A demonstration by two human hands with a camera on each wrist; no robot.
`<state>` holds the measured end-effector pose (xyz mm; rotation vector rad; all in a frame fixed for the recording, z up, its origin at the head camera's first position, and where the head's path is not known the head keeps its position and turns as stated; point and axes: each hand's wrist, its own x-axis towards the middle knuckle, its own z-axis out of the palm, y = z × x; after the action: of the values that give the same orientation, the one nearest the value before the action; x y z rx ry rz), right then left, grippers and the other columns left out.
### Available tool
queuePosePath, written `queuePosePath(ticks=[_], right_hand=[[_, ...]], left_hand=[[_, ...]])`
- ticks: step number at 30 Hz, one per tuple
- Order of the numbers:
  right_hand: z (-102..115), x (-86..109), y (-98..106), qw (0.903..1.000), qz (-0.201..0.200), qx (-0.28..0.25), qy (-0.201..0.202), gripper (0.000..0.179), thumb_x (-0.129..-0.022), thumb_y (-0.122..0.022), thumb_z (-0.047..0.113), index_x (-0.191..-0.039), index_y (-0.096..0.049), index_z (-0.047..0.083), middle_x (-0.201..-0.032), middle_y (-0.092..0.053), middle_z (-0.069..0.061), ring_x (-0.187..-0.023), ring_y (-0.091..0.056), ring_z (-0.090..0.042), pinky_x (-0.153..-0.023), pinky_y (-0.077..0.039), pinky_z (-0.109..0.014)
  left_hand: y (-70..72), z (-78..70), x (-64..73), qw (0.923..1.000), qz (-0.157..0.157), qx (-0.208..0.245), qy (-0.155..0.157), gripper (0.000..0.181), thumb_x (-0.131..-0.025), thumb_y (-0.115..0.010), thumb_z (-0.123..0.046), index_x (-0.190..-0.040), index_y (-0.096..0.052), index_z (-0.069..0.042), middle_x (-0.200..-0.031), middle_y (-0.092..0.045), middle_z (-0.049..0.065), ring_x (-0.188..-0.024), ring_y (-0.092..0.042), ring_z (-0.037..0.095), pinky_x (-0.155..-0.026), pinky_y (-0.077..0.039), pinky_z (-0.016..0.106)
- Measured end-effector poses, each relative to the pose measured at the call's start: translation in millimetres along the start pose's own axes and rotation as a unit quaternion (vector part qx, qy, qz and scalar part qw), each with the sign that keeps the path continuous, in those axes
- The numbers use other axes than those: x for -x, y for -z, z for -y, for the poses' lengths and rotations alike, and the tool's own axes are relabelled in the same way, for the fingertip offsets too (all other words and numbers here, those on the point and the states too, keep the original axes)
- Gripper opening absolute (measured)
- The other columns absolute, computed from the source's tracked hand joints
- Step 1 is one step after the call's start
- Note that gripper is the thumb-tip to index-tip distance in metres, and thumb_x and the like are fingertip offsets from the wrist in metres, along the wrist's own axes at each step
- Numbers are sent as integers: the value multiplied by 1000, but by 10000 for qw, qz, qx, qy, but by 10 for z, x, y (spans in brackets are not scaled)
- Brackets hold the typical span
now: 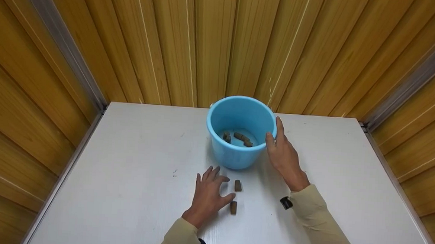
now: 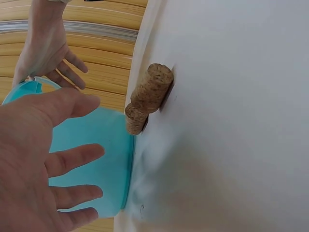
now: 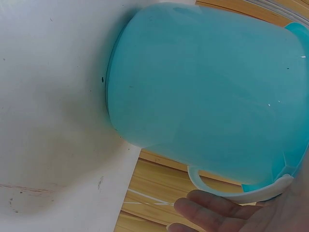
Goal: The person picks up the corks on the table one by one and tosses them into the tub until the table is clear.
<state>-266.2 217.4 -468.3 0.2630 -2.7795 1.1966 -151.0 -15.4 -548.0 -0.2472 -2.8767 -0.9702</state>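
Observation:
A light blue bucket [image 1: 234,156] stands upright on the white table, with several corks [image 1: 241,137] on its bottom. My right hand [image 1: 284,155] holds the bucket's right rim, thumb over the edge and fingers down the outside. In the right wrist view those fingers [image 3: 207,212] lie by the pale handle [image 3: 241,197]. Closer to me, my left hand [image 1: 208,196] is spread with nothing in it, just left of two upright corks. The farther cork [image 1: 238,185] is nearer the bucket; the nearer cork [image 1: 233,208] is just below the left thumb. Both corks [image 2: 152,87] show in the left wrist view.
The white table [image 1: 133,169] backs onto a yellow wood-patterned wall [image 1: 214,43], with similar panels at both sides. Grey metal strips [image 1: 65,39] run up the corners. Dark bands sit at both sleeve cuffs, one a black wrist device [image 1: 286,203].

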Motion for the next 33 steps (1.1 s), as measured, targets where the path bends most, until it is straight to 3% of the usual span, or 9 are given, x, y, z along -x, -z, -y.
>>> queuePosePath(ticks=[10,20,33], right_hand=[[-7,-1,-3,10000,16,23,-6,75,-113,-33,50,-172,0,17,-164,-39,-23,-141,-51,-43,-109,-43,-67],[-11,-9,-10,9999,-64,22,97,75,-113,-34,49,-171,-3,13,-162,-42,-24,-138,-54,-42,-107,-46,-65],[-15,-7,-10,10000,30,-7,11,74,-114,-34,48,-171,1,16,-165,-39,-23,-141,-51,-43,-110,-42,-66]], left_hand=[[-52,15,31,9991,427,-71,11,51,-85,-87,-44,-125,-76,-14,-158,-52,17,-152,-36,42,-117,-20,77],[-119,35,80,9988,419,-192,-176,46,-84,-86,-42,-119,-77,-14,-155,-54,19,-150,-39,44,-115,-22,79],[-174,41,110,9986,455,-191,-194,36,-85,-85,-39,-111,-77,-15,-155,-53,21,-150,-38,46,-114,-21,81]])
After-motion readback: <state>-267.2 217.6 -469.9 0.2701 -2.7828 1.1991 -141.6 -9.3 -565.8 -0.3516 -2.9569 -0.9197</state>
